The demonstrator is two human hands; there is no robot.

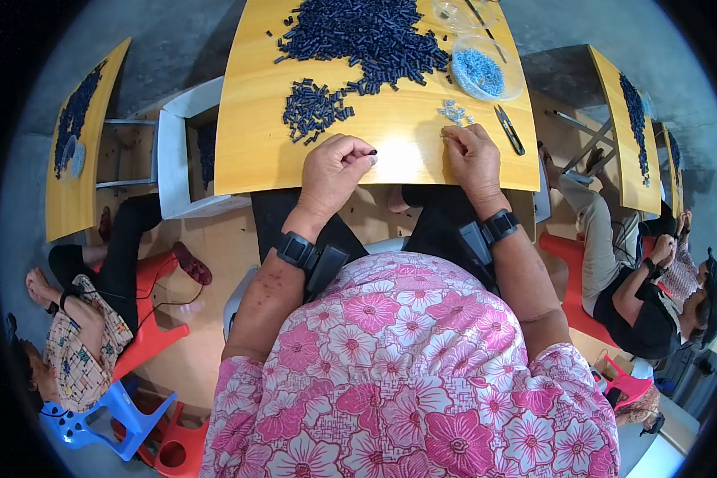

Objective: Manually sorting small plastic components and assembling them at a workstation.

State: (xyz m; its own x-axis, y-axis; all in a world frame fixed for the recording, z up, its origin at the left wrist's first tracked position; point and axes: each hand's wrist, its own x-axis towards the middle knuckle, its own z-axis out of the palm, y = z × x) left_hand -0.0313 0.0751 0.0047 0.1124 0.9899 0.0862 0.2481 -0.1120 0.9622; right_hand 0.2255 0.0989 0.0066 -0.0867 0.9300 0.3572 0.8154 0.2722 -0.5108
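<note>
Near the front edge of the yellow table, my left hand pinches a small black tube-shaped piece between thumb and fingertips. My right hand is closed in a pinch at the near side of a few small clear pieces. What its fingertips hold is too small to make out. A small pile of dark tube pieces lies beyond my left hand, in front of a much larger heap of the same pieces. The two hands are apart.
Small dark-handled snips lie right of my right hand. Behind them stands a clear bowl of light-blue pieces, with another clear container farther back. A white box sits left of the table. People sit at side tables left and right.
</note>
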